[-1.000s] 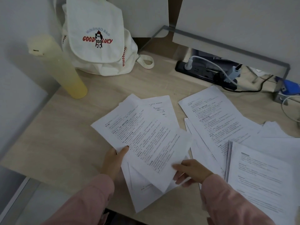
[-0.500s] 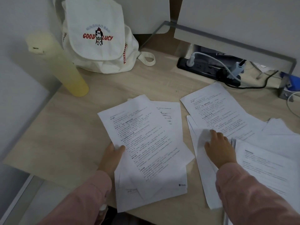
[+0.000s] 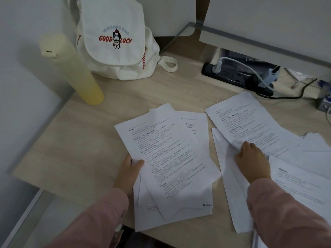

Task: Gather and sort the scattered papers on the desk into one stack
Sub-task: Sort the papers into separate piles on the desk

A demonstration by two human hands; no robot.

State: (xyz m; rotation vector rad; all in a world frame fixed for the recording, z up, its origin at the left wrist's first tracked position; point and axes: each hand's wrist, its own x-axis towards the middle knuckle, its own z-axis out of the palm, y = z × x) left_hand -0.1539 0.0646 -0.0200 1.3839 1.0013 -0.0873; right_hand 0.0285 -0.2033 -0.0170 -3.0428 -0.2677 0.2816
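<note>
Head view:

- Left hand (image 3: 128,173), at 7 o'clock of the frame, pinches the gathered sheets (image 3: 172,163) at their left edge, thumb on top, fingers hidden beneath. The sheets are fanned and misaligned, and their lower ends overhang the near edge of the desk (image 3: 75,140).
- Right hand (image 3: 253,162), at 4 o'clock, lies palm-down on the loose printed sheet (image 3: 250,127), fingers curled at its lower left corner. Whether the corner is actually pinched, I cannot tell.
- Risk: the one-sided pinch on a splayed bundle could let lower sheets slide off the desk edge.
- Risk: dragging the printed sheet could pull the blank sheets (image 3: 231,176) beneath it askew or crease the corner.
- Risk: the sheet's far corner lies near the power strip (image 3: 232,77) and its cables at 1 o'clock; a wide sweep could snag them.
- The yellow bottle (image 3: 75,72) and white backpack (image 3: 116,42), at 10 to 11 o'clock, stand well apart from the papers.
- Hidden: further papers (image 3: 304,185) at 3 to 5 o'clock run off frame; their count is unknown. The print is too small to read, so page order cannot be judged.
</note>
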